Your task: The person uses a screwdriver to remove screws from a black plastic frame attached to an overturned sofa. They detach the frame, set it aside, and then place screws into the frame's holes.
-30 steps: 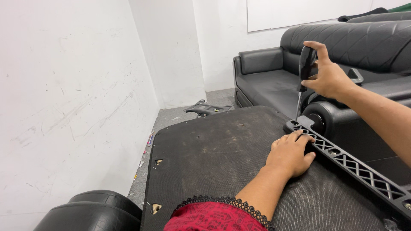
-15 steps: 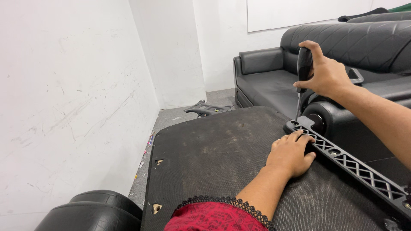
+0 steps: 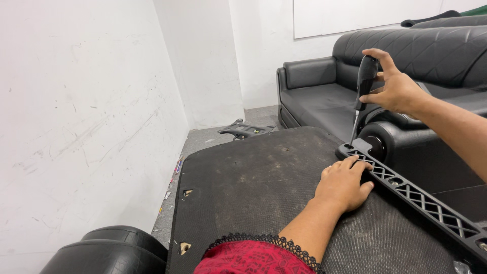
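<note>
Head view: my right hand point(image 3: 395, 91) grips the black screwdriver point(image 3: 362, 89) upright by fingertips, its tip at the near end of the black lattice bracket point(image 3: 406, 190). My left hand point(image 3: 345, 183) presses flat, fingers together, on that bracket atop the dark fabric panel point(image 3: 253, 187).

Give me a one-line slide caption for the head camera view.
Right hand holds a screwdriver upright, tip at the end of a black lattice bracket that the left hand steadies on an upturned seat base.
</note>
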